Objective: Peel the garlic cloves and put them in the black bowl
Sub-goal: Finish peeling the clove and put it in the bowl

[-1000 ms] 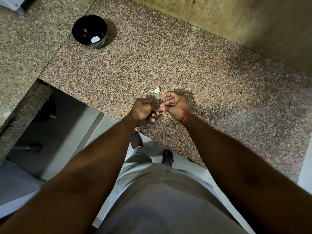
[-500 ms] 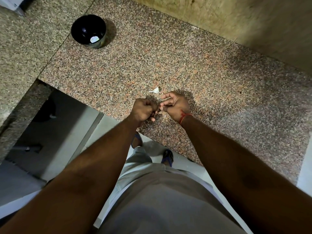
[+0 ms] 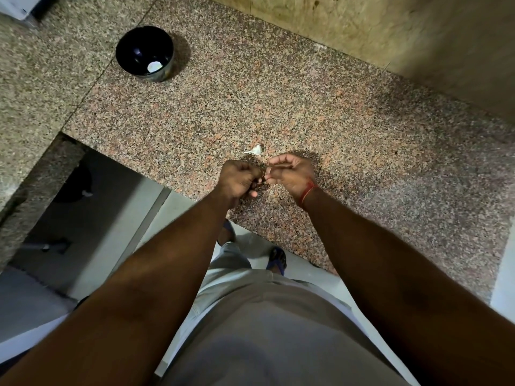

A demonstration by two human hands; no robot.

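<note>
Over the near edge of the speckled pink-brown granite counter, the left hand is curled into a loose fist and the right hand has its fingertips pressed together against it; both seem to pinch a garlic clove between them, though the clove itself is hidden by the fingers. Such a clove is likely light and firm, its papery skin brittle and its peeled flesh slick, so it is best held at the ends while the skin is pulled. Just beyond the hands lies a small white scrap of garlic skin. Far left, well apart, stands the round glossy black bowl, holding one pale peeled clove
</note>
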